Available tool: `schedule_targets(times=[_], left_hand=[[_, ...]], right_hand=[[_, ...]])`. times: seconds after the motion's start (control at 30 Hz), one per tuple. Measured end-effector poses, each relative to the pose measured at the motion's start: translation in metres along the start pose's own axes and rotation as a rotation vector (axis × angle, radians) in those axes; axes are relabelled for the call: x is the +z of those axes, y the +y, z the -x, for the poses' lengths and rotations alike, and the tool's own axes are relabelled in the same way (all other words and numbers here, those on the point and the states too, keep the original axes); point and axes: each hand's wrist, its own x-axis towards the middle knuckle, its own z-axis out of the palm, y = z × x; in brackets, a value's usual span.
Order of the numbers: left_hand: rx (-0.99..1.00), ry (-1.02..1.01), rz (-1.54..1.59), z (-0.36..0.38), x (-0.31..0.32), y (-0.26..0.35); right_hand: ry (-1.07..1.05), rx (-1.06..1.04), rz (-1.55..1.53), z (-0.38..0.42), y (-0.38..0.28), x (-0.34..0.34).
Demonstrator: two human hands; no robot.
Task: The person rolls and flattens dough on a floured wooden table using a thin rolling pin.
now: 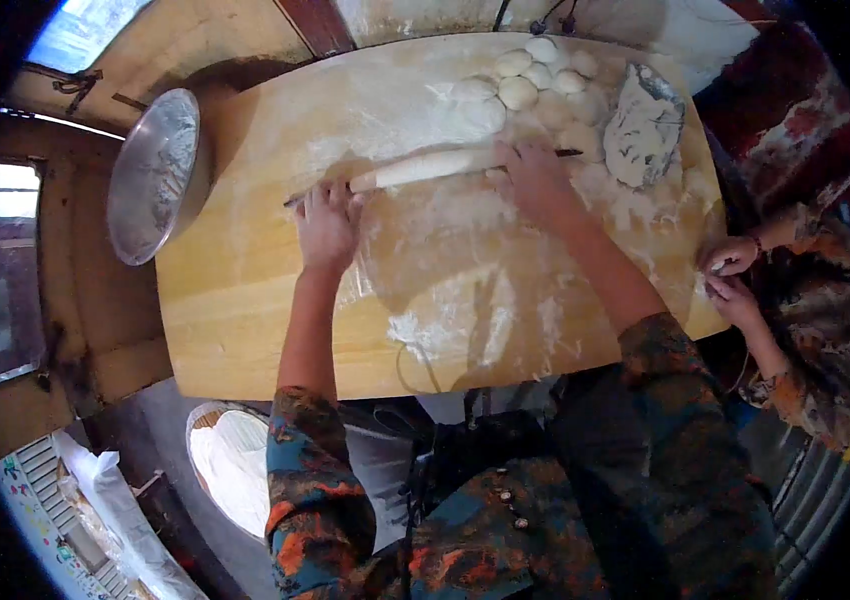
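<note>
A thin dark rolling pin [569, 153] lies crosswise on the floured wooden board [235, 310], with a pale sheet of dough [435, 167] wrapped around its middle. Near the pin's left end, my left hand [328, 222] is closed over it. My right hand [532, 180] grips the right part, beside the dough's end; the dark tip sticks out past it. Just beyond my right hand are several round pieces of dough [518, 93] dusted with flour. Both palms face down, so the undersides of the fingers are hidden.
A metal bowl [158, 175] with flour traces leans at the board's left edge. A flour-covered bag [643, 130] sits at the back right. Another person's hands [732, 270] are at the right edge. Below the board, a round tray [195, 425] holds pale flat sheets.
</note>
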Motion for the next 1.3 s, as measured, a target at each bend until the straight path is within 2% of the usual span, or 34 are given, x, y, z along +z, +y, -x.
schedule_targets(times=[0.07, 0.1, 0.27, 0.43, 0.57, 0.67, 0.77, 0.87, 0.9, 1.0, 1.07, 1.13, 1.23, 1.3], left_hand=[[0.031, 0.000, -0.101, 0.019, -0.006, 0.008], [0.006, -0.032, -0.155, 0.031, 0.004, 0.006], [0.067, -0.073, -0.033, 0.111, -0.019, 0.028], [0.083, -0.056, 0.028, 0.180, -0.030, 0.040], [0.129, -0.108, 0.009, 0.207, -0.049, 0.053], [0.162, -0.132, 0.067, 0.210, -0.052, 0.048], [-0.100, 0.126, 0.140, 0.200, -0.050, 0.049], [-0.503, 0.079, 0.363, 0.181, -0.042, 0.053], [-0.468, 0.066, 0.273, 0.175, -0.033, 0.059], [-0.536, -0.072, 0.286, 0.161, 0.001, 0.067], [-0.531, -0.030, 0.244, 0.158, -0.003, 0.082], [-0.537, -0.011, 0.168, 0.156, -0.003, 0.088], [-0.411, -0.104, 0.175, 0.157, -0.010, 0.086], [-0.458, -0.060, 0.219, 0.159, 0.006, 0.080]], right_hand=[[0.240, -0.124, 0.039, 0.023, -0.001, 0.013], [0.206, -0.120, 0.047, 0.039, -0.005, 0.014], [0.122, -0.137, 0.034, 0.119, -0.013, 0.022], [0.143, -0.224, 0.021, 0.187, -0.036, 0.009], [0.071, -0.373, -0.011, 0.207, -0.033, 0.017], [0.008, -0.427, -0.148, 0.214, -0.032, 0.010], [0.013, -0.374, -0.252, 0.220, -0.036, -0.001], [-0.051, -0.151, -0.254, 0.212, -0.075, -0.005], [0.005, -0.123, -0.286, 0.209, -0.089, -0.002], [0.157, -0.051, -0.345, 0.191, -0.120, 0.011], [0.218, -0.013, -0.350, 0.178, -0.126, 0.024], [0.237, -0.009, -0.262, 0.175, -0.123, 0.037], [0.258, -0.077, -0.230, 0.189, -0.123, 0.050], [0.196, -0.100, -0.219, 0.207, -0.125, 0.053]])
